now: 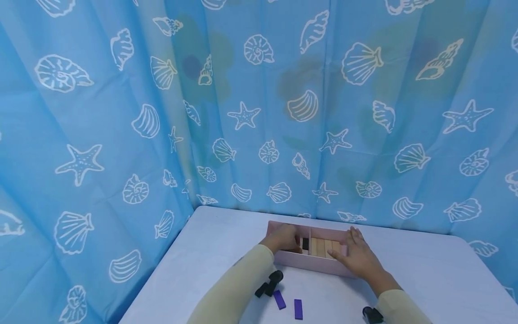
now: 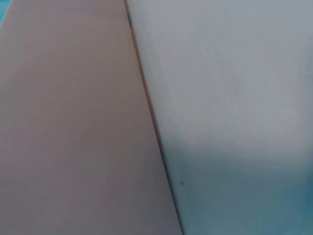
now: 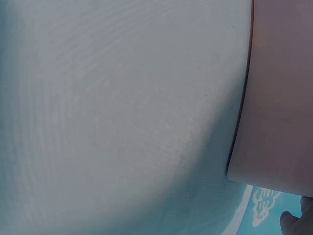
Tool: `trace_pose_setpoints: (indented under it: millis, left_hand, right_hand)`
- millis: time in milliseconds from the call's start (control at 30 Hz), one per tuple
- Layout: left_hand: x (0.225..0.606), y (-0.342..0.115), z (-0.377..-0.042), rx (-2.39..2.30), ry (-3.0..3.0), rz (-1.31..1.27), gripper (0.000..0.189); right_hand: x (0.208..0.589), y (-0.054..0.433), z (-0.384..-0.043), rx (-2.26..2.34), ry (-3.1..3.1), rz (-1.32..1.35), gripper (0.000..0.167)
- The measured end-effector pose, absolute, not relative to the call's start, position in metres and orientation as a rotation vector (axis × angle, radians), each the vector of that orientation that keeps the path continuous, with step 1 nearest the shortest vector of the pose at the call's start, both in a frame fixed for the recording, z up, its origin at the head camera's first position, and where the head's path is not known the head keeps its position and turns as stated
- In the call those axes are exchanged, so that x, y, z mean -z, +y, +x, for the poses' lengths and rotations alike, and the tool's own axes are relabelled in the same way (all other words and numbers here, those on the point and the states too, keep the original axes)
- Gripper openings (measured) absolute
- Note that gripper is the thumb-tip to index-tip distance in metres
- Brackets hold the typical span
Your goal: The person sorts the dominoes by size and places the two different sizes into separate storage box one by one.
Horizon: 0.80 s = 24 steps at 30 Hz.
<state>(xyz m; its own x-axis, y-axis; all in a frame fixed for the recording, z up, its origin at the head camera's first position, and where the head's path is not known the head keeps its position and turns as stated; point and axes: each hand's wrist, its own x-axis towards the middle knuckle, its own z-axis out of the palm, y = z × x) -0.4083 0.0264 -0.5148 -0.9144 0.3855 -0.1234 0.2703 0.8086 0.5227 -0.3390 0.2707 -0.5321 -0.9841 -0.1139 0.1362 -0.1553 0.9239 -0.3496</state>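
Pink and lidless, with one upright divider (image 1: 310, 240), the two-compartment box (image 1: 315, 264) stands near the far edge of the white table (image 1: 218, 238).

Left hand (image 1: 283, 238): fingers reach down into the left compartment (image 1: 300, 231); the fingertips are hidden, so whether they grasp anything cannot be told. Risk: a piece caught blindly, such as the black block (image 1: 305, 243), could tip. Left wrist device (image 1: 272, 288): sits near the purple blocks (image 1: 279, 299) on the table; a low sweep of the left sleeve (image 1: 230, 288) could scatter them. Right hand (image 1: 358, 256): fingers extended, unclenched, laid over the box's right end, thumb toward the beige blocks (image 1: 320, 247). Uneven pressure there could slide the box; an inward thumb could skew the row.

Count, left to right: purple blocks, two; black block, one visible; divider, one; beige blocks, at least four — the right hand may cover more. Box, one; hands, two.
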Motion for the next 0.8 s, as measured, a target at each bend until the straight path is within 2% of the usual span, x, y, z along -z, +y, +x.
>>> trace_pose_setpoints:
  millis: [333,800]
  left_hand:
    - [0.509,0.009,-0.404,-0.709,2.782,0.658,0.009]
    - [0.485,-0.007,-0.387,-0.738,2.787,0.738,0.023]
  right_hand:
    - [0.532,0.269,-0.339,-0.553,-2.99,0.194,0.11]
    - [0.536,0.272,-0.341,-0.542,-2.971,0.205,0.109]
